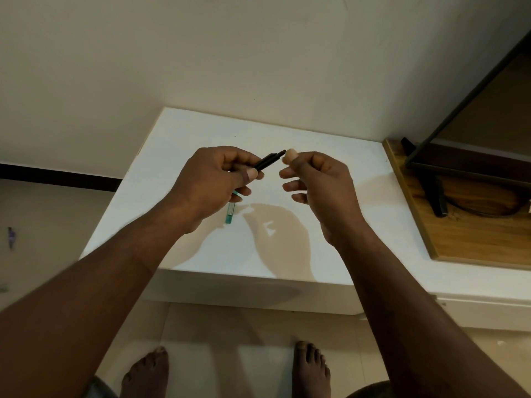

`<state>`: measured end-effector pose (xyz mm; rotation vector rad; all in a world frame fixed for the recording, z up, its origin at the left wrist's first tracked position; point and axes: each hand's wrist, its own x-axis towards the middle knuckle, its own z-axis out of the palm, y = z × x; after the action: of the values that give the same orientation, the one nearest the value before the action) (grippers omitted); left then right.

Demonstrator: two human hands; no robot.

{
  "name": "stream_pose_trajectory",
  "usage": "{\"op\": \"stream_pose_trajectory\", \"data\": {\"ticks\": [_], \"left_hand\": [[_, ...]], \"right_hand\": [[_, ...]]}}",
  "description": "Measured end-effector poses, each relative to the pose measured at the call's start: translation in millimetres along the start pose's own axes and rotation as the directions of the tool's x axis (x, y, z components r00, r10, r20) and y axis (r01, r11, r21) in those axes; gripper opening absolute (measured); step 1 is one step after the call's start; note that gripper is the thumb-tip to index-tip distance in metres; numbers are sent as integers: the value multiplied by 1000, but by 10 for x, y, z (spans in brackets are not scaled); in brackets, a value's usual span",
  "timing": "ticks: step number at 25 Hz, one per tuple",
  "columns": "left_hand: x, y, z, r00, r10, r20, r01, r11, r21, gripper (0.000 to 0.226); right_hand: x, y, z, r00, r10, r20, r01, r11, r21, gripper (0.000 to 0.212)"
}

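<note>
**A:** Left hand [214, 179] is up over the white tabletop [330, 239], fingers curled round a slim black plastic pen barrel [270, 160], thumb clamped on it, tip aimed at two o'clock!

**B:** And the right hand [319, 185] sits at its three o'clock, thumb and forefinger pressed together right at that tip, the other fingers loosely spread. Whether they pinch it, I cannot tell.

**A:** A teal translucent tube [230, 214] lies on the tabletop, six o'clock of the left hand.

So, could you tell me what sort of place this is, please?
Probably a room at home: bare feet on a tiled floor, a white table against a plain wall, a wooden board beside it.
</note>
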<state>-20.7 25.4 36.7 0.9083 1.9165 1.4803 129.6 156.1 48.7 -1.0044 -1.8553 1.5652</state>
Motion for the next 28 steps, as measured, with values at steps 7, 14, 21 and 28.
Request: {"op": "stream_pose_trajectory", "data": {"ticks": [7,14,21,28], "left_hand": [[-19,26,64,981,-102,166,122,986,-116,14],[-66,15,156,952,-106,288,116,993,-17,11],[-132,-18,331,944,-79,319,74,997,27,9],[-162,-10,395,937,-82,338,87,996,0,10]], "right_hand": [[-4,-20,-6,998,33,51,-39,992,116,7],[51,-25,-138,988,134,-74,-105,945,311,15],[37,-27,-127,988,153,34,-143,800,582,34],[38,-57,-140,993,95,69,-113,626,772,41]]}}
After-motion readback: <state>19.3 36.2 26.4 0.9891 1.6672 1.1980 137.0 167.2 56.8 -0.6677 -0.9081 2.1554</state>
